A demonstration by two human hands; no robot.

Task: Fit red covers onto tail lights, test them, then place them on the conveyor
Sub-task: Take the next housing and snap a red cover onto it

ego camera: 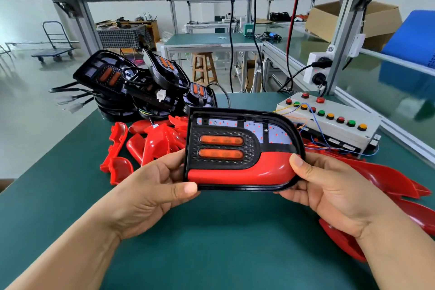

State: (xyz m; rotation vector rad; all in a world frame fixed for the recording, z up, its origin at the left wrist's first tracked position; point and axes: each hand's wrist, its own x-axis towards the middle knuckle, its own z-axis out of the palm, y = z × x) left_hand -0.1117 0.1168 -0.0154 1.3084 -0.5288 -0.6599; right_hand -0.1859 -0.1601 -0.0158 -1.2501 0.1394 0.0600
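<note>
The tail light is held over the middle of the bench: the left hand grips its left end, thumb on the lower rim, and the right hand grips its right end, thumb pressing the red cover seated along its lower part. Behind it lie loose covers, with stacked tail lights at the far left corner.

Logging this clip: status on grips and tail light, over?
Left grip, right grip hold tail light by its lower corners. Red cover on lower part only; upper LEDs bare. Nothing blocking.
</note>
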